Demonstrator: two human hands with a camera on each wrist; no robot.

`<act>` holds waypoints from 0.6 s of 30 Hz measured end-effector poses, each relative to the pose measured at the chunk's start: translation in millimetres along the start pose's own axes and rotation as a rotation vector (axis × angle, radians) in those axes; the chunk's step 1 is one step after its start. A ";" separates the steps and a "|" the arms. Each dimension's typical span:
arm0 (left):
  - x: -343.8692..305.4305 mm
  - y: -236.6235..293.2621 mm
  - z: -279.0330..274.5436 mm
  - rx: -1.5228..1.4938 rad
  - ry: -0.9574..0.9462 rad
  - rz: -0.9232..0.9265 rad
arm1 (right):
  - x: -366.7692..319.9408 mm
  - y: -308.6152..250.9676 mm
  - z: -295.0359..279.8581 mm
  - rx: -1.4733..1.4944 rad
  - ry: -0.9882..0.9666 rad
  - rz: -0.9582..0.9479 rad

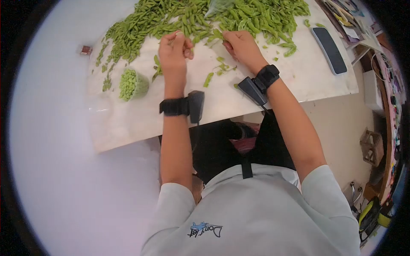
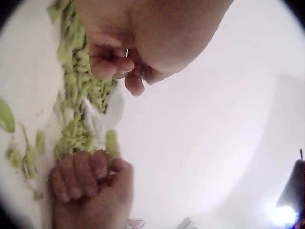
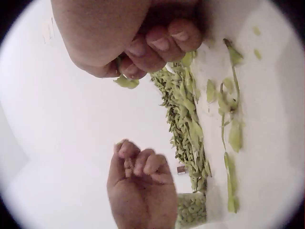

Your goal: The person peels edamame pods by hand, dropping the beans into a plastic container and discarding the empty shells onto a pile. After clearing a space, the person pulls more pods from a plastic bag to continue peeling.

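Observation:
My right hand (image 1: 242, 48) pinches a green bean pod (image 3: 126, 82) between thumb and forefinger, its other fingers curled in. Beside it, my left hand (image 1: 173, 53) is raised with its fingers curled toward the palm; in the right wrist view nothing shows between them. Both hands are at the near edge of a wide heap of green bean pods (image 1: 183, 19). Left of the left hand, a clear cup (image 1: 143, 85) holds shelled green beans (image 1: 127, 85).
Loose pods and stem bits (image 1: 222, 66) lie on the white table (image 1: 256, 91) between the forearms. A clear plastic bag (image 1: 218, 6) lies on the heap. A phone (image 1: 329, 50) rests near the table's right edge. A small brownish box (image 1: 86, 50) is beyond the left side.

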State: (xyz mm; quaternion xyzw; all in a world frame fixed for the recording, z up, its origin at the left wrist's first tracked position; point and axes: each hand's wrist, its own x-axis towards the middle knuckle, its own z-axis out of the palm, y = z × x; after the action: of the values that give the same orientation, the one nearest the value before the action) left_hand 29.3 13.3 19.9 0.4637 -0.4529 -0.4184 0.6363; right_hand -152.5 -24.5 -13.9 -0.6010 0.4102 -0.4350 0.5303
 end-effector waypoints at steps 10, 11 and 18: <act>1.9 99.9 -162.8 1.111 0.150 0.160 | -3.4 -0.2 9.2 0.074 0.017 -0.075; 3.4 97.9 -177.3 1.203 0.156 0.146 | -2.9 -0.7 8.0 0.042 0.009 -0.059; -5.5 88.2 -185.1 1.546 0.089 0.055 | -0.1 4.2 4.5 -0.020 -0.008 -0.050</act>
State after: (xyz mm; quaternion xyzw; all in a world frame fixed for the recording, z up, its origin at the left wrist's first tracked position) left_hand 216.4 77.0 74.8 0.7809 -0.6017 0.0516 0.1595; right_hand -148.4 -23.6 -18.4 -0.6183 0.3973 -0.4415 0.5147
